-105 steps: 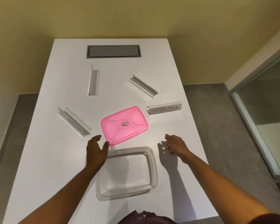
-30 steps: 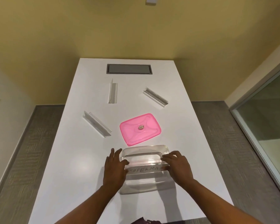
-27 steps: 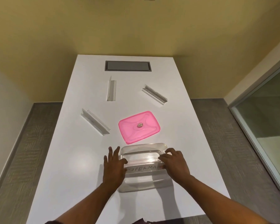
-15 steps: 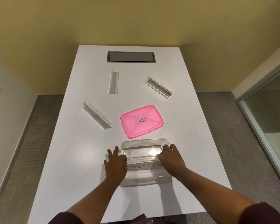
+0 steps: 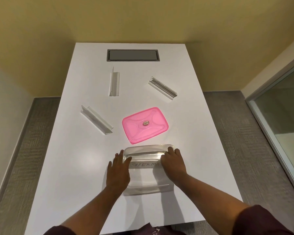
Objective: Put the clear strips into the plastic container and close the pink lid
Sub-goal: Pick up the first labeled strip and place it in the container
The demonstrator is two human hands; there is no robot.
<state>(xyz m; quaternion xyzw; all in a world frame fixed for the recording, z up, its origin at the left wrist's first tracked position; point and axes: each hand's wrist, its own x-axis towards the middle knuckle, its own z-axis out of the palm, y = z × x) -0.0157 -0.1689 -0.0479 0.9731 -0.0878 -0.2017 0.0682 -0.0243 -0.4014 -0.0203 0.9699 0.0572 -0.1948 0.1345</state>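
Spanning container, lettered strip between both hands' fingers

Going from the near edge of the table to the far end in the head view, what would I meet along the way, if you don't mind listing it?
Plastic container with the labelled strip inside → pink lid → upright middle strip → grey recessed panel.

Glossy white table — translucent plastic container, pink lid

Light: even, overhead | glare: soft patch on table (left of hands) | edges: wide-angle bowing
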